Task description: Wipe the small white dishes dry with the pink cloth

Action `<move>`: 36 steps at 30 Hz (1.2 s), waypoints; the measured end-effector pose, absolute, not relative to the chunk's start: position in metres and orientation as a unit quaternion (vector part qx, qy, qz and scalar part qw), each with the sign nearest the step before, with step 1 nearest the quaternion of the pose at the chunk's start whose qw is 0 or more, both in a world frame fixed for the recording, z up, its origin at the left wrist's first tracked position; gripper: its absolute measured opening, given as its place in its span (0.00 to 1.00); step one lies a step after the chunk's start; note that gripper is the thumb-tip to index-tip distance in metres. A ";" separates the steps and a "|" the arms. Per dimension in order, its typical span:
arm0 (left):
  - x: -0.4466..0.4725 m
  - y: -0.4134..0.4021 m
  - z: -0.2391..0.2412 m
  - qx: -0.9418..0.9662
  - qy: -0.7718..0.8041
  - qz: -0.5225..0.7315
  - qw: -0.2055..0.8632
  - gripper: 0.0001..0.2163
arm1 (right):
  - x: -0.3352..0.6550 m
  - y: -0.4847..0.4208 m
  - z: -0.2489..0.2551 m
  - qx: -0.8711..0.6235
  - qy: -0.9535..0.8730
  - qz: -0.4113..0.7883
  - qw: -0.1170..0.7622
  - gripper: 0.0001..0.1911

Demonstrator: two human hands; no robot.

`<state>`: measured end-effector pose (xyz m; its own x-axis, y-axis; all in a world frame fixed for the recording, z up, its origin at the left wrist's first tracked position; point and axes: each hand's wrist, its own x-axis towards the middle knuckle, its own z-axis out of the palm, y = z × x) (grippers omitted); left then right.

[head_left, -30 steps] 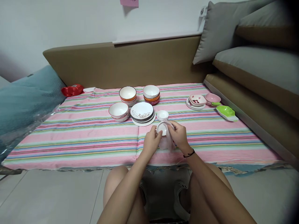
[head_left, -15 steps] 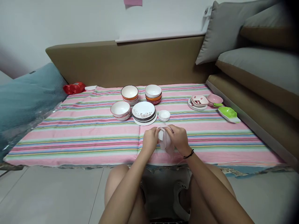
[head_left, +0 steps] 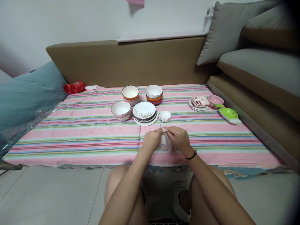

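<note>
My left hand [head_left: 152, 139] and my right hand [head_left: 178, 137] are close together above the front of the striped cloth. Both are closed, pinching the top of a thin, pale wiping cloth [head_left: 168, 147] that hangs down between them. A whiter patch shows at its left; I cannot tell whether something lies inside the folds. Just beyond my hands is a stack of small white dishes [head_left: 165, 115]. Left of that stands a pile of plates [head_left: 143, 110], the top one with a brown floral pattern.
Stacked bowls stand farther back: a red-rimmed one [head_left: 121, 109], a dark-rimmed one [head_left: 130, 92] and a white one [head_left: 154, 91]. To the right are a pink square dish [head_left: 200, 101], a pink bowl [head_left: 216, 100] and a green leaf-shaped dish [head_left: 229, 115]. Grey cushions [head_left: 260, 68] rise at right.
My fingers have shifted on the pale cloth and its top is now bunched more tightly between them. The whiter patch at its left has changed shape. The dishes have stayed put.
</note>
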<state>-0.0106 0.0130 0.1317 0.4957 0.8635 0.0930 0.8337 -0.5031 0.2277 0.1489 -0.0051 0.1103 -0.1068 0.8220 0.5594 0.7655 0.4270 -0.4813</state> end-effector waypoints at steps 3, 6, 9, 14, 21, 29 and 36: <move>-0.013 0.014 0.130 0.876 0.472 0.069 0.064 0.12 | 0.150 -0.006 0.110 -0.509 -0.778 0.040 0.366 0.12; -0.012 0.013 0.131 0.863 0.489 0.100 0.077 0.12 | 0.147 -0.007 0.113 -0.534 -0.757 0.055 0.372 0.12; -0.009 0.011 0.133 0.830 0.526 0.152 0.108 0.14 | 0.144 -0.007 0.117 -0.570 -0.719 0.078 0.390 0.12; -0.006 0.012 0.132 0.780 0.549 0.234 0.188 0.16 | 0.143 -0.004 0.119 -0.611 -0.678 0.083 0.400 0.15; -0.004 0.014 0.127 0.683 0.518 0.358 0.370 0.15 | 0.144 -0.003 0.121 -0.637 -0.646 0.078 0.413 0.19; 0.000 0.014 0.116 0.514 0.513 0.392 0.565 0.10 | 0.140 -0.002 0.119 -0.643 -0.626 0.091 0.431 0.22; 0.005 0.009 0.126 0.380 0.500 0.403 0.666 0.02 | 0.134 -0.004 0.118 -0.655 -0.623 0.084 0.420 0.19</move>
